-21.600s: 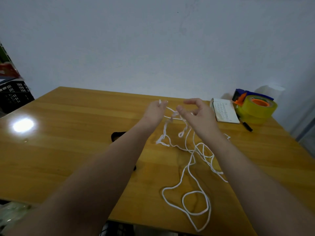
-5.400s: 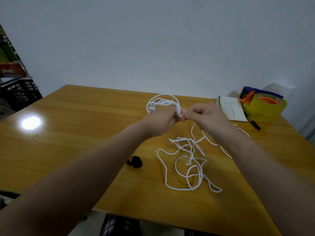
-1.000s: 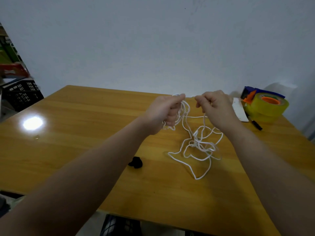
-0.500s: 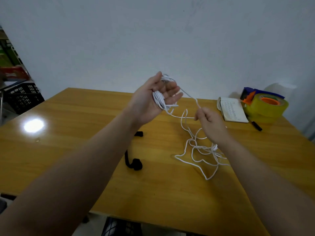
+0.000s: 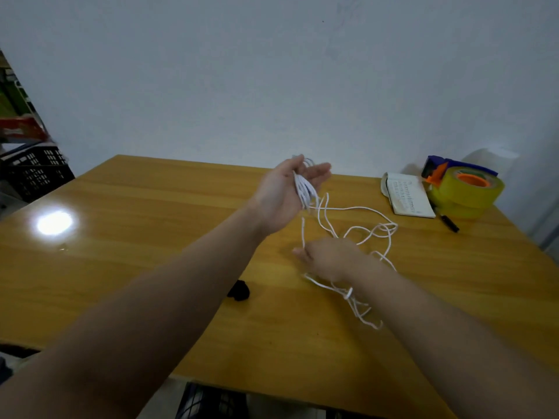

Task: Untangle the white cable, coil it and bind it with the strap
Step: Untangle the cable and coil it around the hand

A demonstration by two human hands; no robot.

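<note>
Several loops of the white cable [image 5: 306,192] are wound round my left hand [image 5: 279,196], which is raised above the table with the palm up. The thumb lies against the loops and the fingers are stretched out. One strand runs down from there to my right hand [image 5: 328,258], low over the wooden table [image 5: 151,237], which pinches it at the fingertips. The loose rest of the cable lies tangled on the table to the right of and under my right wrist. The black strap [image 5: 239,291] lies on the table, partly hidden by my left forearm.
At the back right of the table stand a yellow tape dispenser [image 5: 465,189], a small notebook [image 5: 408,198] and a black pen [image 5: 450,222]. A black crate [image 5: 33,173] stands beyond the table's left edge. The wall is close behind.
My right hand has moved down and towards me along the strand, to just above the table. My left hand, with the loops, has come down a little.
</note>
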